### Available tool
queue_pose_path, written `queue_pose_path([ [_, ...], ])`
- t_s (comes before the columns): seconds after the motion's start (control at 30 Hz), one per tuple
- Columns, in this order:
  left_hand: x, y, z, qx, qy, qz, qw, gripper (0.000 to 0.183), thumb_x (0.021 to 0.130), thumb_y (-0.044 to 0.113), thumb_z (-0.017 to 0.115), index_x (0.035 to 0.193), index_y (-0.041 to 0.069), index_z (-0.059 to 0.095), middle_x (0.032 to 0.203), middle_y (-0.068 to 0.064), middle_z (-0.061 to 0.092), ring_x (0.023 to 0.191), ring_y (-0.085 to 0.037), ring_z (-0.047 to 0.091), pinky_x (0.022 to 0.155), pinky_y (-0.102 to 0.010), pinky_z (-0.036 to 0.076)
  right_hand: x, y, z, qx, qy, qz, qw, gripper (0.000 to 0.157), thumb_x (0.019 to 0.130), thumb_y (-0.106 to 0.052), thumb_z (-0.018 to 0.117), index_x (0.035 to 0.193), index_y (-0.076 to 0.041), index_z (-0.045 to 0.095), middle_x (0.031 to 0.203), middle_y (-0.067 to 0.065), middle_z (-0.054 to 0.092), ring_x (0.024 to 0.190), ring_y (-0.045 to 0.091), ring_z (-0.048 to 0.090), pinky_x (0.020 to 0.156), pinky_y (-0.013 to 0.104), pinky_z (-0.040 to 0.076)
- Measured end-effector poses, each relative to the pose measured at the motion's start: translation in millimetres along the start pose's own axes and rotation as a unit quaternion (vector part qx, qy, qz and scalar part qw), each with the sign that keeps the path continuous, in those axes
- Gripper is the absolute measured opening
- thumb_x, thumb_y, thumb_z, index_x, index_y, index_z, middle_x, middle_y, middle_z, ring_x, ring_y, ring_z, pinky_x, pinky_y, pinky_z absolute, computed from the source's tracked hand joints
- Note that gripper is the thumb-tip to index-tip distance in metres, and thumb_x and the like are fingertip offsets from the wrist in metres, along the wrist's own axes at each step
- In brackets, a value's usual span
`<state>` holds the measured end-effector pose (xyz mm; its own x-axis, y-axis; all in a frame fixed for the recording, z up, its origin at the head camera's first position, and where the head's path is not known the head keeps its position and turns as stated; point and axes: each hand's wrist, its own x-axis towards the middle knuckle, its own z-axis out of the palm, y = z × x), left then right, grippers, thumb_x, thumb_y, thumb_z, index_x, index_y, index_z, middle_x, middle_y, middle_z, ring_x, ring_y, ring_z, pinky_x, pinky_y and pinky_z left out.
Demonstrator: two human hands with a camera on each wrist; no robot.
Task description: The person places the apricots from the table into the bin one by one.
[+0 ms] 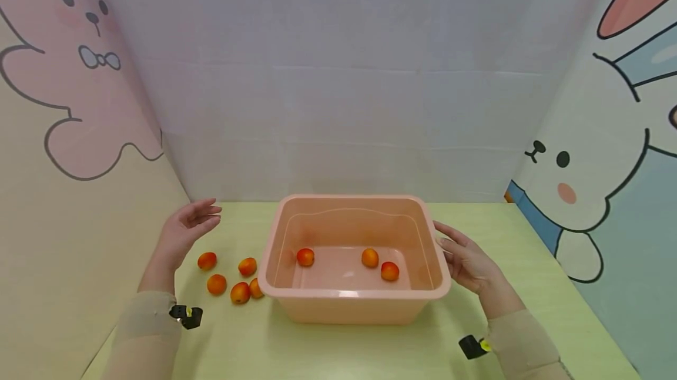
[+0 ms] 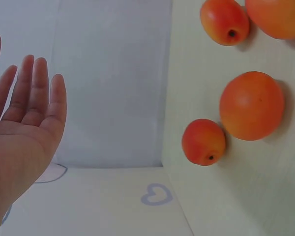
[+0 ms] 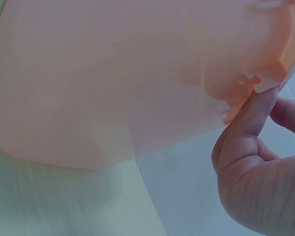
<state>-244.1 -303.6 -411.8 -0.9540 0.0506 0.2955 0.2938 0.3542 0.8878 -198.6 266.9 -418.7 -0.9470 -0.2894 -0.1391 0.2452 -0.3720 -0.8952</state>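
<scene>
A pink plastic basin [image 1: 349, 294] stands mid-table with three small orange-red fruits inside, one basin fruit [image 1: 305, 257] at the left and two to the right. My right hand [image 1: 468, 262] is at the basin's right side. In the right wrist view its fingers [image 3: 248, 123] hook under the rim and hold it. My left hand [image 1: 185, 230] is raised left of the basin, holding nothing, its fingers loosely extended. Beside and below it, several more orange-red fruits lie on the table, including a loose fruit [image 1: 216, 285]; the left wrist view shows a dark-dimpled fruit [image 2: 203, 142].
The pale yellow-green table [image 1: 349, 353] ends at a white back curtain [image 1: 344, 86]. Side panels with cartoon animals flank it, a bear panel [image 1: 84, 121] on the left and a rabbit panel [image 1: 597, 180] on the right. One loose fruit [image 1: 256, 288] lies close against the basin's left side.
</scene>
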Motion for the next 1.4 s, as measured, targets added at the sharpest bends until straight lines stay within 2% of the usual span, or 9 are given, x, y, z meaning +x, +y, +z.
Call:
queue_pose_path([
  [0.1, -3.6, -10.5, 1.2, 0.011, 0.001, -0.007, 0.9999, 0.055, 0.096, 0.021, 0.068, 0.142, -0.002, 0.048, 0.120, -0.002, 0.066, 0.099, 0.003, 0.062, 0.085, -0.012, 0.049, 0, 0, 0.5, -0.003, 0.003, 0.000, 1.000, 0.026, 0.103, -0.013, 0.054, 0.119, -0.029, 0.066, 0.106, 0.001, 0.071, 0.087, 0.013, 0.070, 0.076, 0.029, 0.058],
  [0.27, -10.8, -22.5, 4.0, 0.046, 0.007, -0.031, 0.9984, 0.060, 0.095, 0.025, 0.069, 0.144, -0.002, 0.046, 0.129, -0.022, 0.060, 0.097, 0.007, 0.059, 0.082, -0.011, 0.050, 0, 0, 1.1, -0.006, 0.006, 0.000, 1.000, 0.025, 0.103, -0.014, 0.055, 0.120, -0.029, 0.066, 0.107, 0.001, 0.071, 0.088, 0.013, 0.069, 0.077, 0.029, 0.058],
  [0.37, -14.9, -26.9, 5.9, 0.057, 0.010, -0.033, 0.9978, 0.060, 0.095, 0.023, 0.070, 0.144, -0.002, 0.047, 0.130, -0.028, 0.057, 0.097, 0.005, 0.059, 0.080, -0.012, 0.050, 0, 0, 0.9, -0.007, 0.007, 0.000, 1.000, 0.025, 0.103, -0.014, 0.054, 0.119, -0.029, 0.066, 0.107, 0.001, 0.071, 0.087, 0.013, 0.069, 0.076, 0.028, 0.058],
  [0.43, -17.0, -29.9, 6.9, 0.061, 0.015, -0.029, 0.9976, 0.059, 0.094, 0.020, 0.071, 0.143, -0.002, 0.047, 0.130, -0.028, 0.056, 0.099, 0.000, 0.060, 0.080, -0.012, 0.050, 0, 1, 0.5, -0.007, 0.007, -0.001, 1.000, 0.025, 0.103, -0.014, 0.054, 0.119, -0.029, 0.066, 0.107, 0.000, 0.070, 0.087, 0.013, 0.069, 0.076, 0.028, 0.058],
  [0.67, -22.2, -45.1, 7.1, 0.090, 0.030, -0.026, 0.9952, 0.058, 0.092, 0.019, 0.073, 0.141, -0.003, 0.049, 0.131, -0.026, 0.057, 0.112, -0.032, 0.058, 0.085, -0.009, 0.046, -2, 1, 0.7, -0.009, 0.012, 0.002, 1.000, 0.025, 0.103, -0.014, 0.055, 0.120, -0.029, 0.066, 0.108, 0.001, 0.070, 0.088, 0.013, 0.069, 0.076, 0.028, 0.058],
  [0.73, -23.6, -49.3, 6.3, 0.103, 0.032, -0.031, 0.9937, 0.058, 0.092, 0.020, 0.073, 0.141, -0.002, 0.050, 0.131, -0.025, 0.057, 0.114, -0.035, 0.057, 0.088, -0.013, 0.048, -2, 0, 1.3, -0.010, 0.015, 0.003, 1.000, 0.025, 0.103, -0.015, 0.055, 0.121, -0.029, 0.064, 0.109, 0.001, 0.070, 0.088, 0.013, 0.069, 0.077, 0.029, 0.058],
  [0.83, -24.5, -55.9, 4.4, 0.114, 0.028, -0.045, 0.9921, 0.060, 0.092, 0.022, 0.073, 0.141, -0.003, 0.049, 0.134, -0.025, 0.055, 0.118, -0.040, 0.054, 0.099, -0.035, 0.049, -3, 0, 2.1, -0.011, 0.015, 0.004, 1.000, 0.026, 0.103, -0.015, 0.055, 0.124, -0.027, 0.062, 0.110, 0.001, 0.070, 0.090, 0.014, 0.069, 0.079, 0.030, 0.058],
  [0.97, -25.7, -65.5, 1.7, 0.117, 0.015, -0.066, 0.9908, 0.064, 0.092, 0.025, 0.073, 0.143, -0.003, 0.046, 0.139, -0.026, 0.051, 0.125, -0.042, 0.049, 0.104, -0.059, 0.038, -3, 0, 2.6, -0.008, 0.011, 0.001, 1.000, 0.026, 0.103, -0.015, 0.054, 0.126, -0.026, 0.061, 0.111, 0.001, 0.070, 0.091, 0.014, 0.069, 0.080, 0.030, 0.058],
  [1.4, -32.4, -86.8, -5.4, 0.101, -0.005, -0.101, 0.9897, 0.073, 0.090, 0.022, 0.075, 0.147, -0.005, 0.039, 0.148, -0.028, 0.040, 0.132, -0.047, 0.039, 0.106, -0.063, 0.033, -3, 1, 2.2, -0.004, 0.011, -0.001, 1.000, 0.026, 0.103, -0.014, 0.054, 0.123, -0.027, 0.063, 0.109, 0.001, 0.070, 0.089, 0.014, 0.070, 0.079, 0.031, 0.058],
])
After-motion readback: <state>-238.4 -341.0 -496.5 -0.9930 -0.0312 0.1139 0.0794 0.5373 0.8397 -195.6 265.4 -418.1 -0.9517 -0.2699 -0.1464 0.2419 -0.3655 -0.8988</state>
